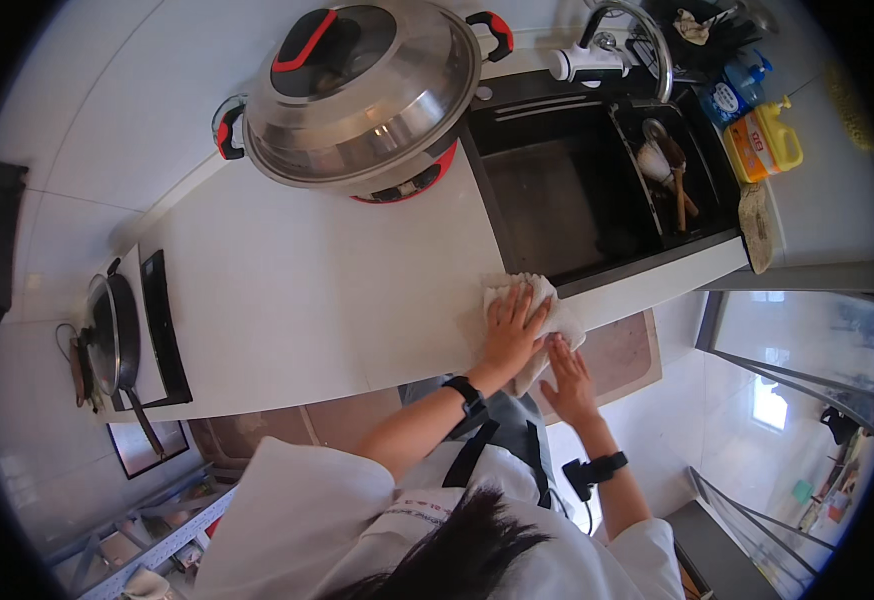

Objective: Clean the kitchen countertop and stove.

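Observation:
A pale cloth (563, 319) lies over the front edge of the white countertop (294, 300), by the near-left corner of the black sink (549, 202), and part of it hangs down. My left hand (510, 330) presses flat on the cloth with its fingers spread. At the cloth's right side, my right hand (572, 379) touches it with its fingertips, fingers extended and thumb apart. Neither hand is closed around the cloth.
A large lidded steel wok (362, 97) stands at the back. Left are a hob (165, 322) and a lidded frying pan (125, 330). The faucet (594, 64), a blue pump bottle (733, 94), a yellow detergent jug (763, 142) and utensils (666, 161) in the sink's side compartment are right.

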Tool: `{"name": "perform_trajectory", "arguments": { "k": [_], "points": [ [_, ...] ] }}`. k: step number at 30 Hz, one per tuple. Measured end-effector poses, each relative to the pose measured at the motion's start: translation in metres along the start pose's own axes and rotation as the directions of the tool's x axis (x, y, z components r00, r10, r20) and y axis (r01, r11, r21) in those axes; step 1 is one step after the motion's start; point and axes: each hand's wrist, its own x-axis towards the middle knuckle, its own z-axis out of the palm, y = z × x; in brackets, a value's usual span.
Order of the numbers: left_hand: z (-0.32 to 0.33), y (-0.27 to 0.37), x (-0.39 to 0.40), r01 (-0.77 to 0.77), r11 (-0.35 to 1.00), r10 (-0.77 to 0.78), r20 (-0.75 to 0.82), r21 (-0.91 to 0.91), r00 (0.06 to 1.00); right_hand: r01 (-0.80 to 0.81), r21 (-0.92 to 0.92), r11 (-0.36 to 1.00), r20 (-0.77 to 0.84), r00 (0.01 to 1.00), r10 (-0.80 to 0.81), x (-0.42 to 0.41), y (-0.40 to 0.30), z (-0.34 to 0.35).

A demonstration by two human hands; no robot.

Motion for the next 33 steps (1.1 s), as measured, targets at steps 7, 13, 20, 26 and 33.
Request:
{"name": "perform_trajectory", "arguments": {
  "k": [7,13,20,26,33],
  "points": [
    [-0.006,-0.025,-0.025,-0.056,0.996,0.053,-0.034,-0.069,0.998,0.234,0.062,0.970,0.043,0.971,-0.236,0.023,-0.005,-0.001],
    [-0.085,-0.108,-0.139,0.292,0.948,-0.271,-0.156,0.130,0.950,0.620,0.294,0.727,0.149,0.722,-0.676,0.080,-0.094,0.071],
    [-0.063,-0.073,-0.105,0.299,0.942,-0.309,0.043,0.154,0.950,0.598,0.061,0.799,0.184,0.780,-0.598,0.054,-0.052,0.039],
    [0.002,0.010,0.015,-0.113,0.993,0.115,0.180,-0.025,0.977,0.201,-0.091,0.975,0.146,0.971,-0.187,-0.006,0.049,-0.019],
    [0.039,0.067,0.058,-0.209,0.977,0.205,0.102,0.031,0.974,-0.047,-0.065,0.997,0.055,0.997,0.050,-0.018,0.086,-0.037]
  ]
}}
